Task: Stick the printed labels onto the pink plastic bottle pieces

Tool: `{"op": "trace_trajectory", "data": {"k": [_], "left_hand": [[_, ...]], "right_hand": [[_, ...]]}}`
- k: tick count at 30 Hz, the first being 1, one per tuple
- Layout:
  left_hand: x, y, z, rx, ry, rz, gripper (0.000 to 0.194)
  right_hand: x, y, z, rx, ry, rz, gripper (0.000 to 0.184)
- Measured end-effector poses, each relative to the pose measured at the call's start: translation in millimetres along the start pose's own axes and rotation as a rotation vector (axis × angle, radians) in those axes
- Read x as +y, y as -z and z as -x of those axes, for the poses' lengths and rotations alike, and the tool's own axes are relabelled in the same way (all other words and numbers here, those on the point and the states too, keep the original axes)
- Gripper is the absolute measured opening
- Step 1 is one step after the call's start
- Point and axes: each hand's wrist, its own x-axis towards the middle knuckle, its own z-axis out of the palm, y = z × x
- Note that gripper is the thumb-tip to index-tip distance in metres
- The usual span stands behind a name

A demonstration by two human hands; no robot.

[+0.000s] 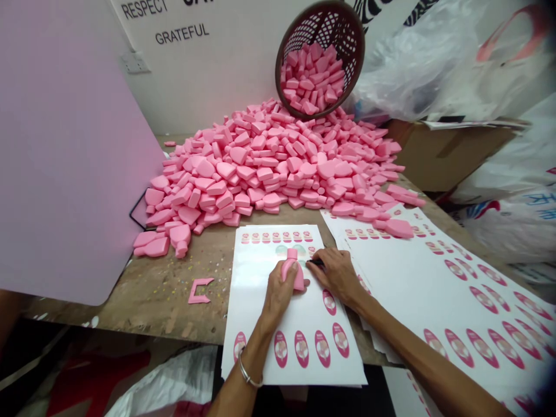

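My left hand [278, 291] is closed around a small pink bottle-shaped piece [299, 280], its neck pointing away from me. It is held over a white sheet of stickers [256, 292] that has oval pink labels along the near edge and small labels along the far edge. In my right hand [337, 272] is a thin dark tool [316, 262], its tip close to the sheet just right of the piece. Whether the tool is a blade, a pen or tweezers I cannot tell. Pale green shapes show on the sheet beyond the piece.
A large heap of pink bottle-shaped pieces [264, 168] spreads across the table, with a tipped brown basket [281, 69] behind. More sticker sheets [403, 278] lie right. A pink C-shaped piece [198, 291] lies left, near a big pink panel [78, 162]. A cardboard box [430, 153] stands back right.
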Motion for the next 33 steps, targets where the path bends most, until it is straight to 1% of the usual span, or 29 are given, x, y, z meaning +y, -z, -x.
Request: {"op": "trace_trajectory", "data": {"k": [2, 4, 7, 11, 15, 20, 25, 29, 31, 33], "left_hand": [[-1.0, 0.6, -0.7, -0.005, -0.001, 0.009, 0.045], [-2.2, 0.9, -1.5, -0.003, -0.004, 0.023, 0.045], [-3.1, 0.7, -1.9, -0.001, -0.001, 0.033, 0.045], [-2.7, 0.3, -1.0, -0.002, -0.008, 0.030, 0.046], [-1.8, 0.7, -0.1, -0.010, -0.007, 0.040, 0.046], [-1.4, 1.3, 0.5, -0.007, 0.009, 0.058, 0.046], [-4.2, 1.9, -0.8, 0.000, -0.004, 0.068, 0.048], [-5.0, 2.6, -1.4, -0.003, 0.014, 0.088, 0.048], [-4.9, 2.9, -1.6, -0.007, 0.021, 0.086, 0.049], [-4.7, 3.1, -1.6, -0.016, 0.020, 0.085, 0.050]], "right_hand": [[0.4, -3.9, -1.3, -0.017, -0.050, -0.068, 0.014], [1.7, -5.8, -2.3, 0.004, -0.069, -0.084, 0.015], [3.5, -3.8, -2.8, 0.042, -0.059, -0.049, 0.012], [2.4, -1.3, -1.9, -0.012, -0.056, -0.050, 0.010], [-0.4, -3.9, -2.1, -0.034, -0.043, -0.072, 0.015], [1.1, -0.9, -2.5, 0.041, -0.020, 0.002, 0.012], [4.1, -0.8, -0.9, 0.004, -0.043, -0.121, 0.011], [5.9, -0.4, -0.5, 0.004, -0.067, -0.191, 0.017], [5.6, 1.1, -0.3, 0.010, -0.062, -0.189, 0.017], [4.5, 1.6, -0.2, 0.022, -0.043, -0.127, 0.015]]}}
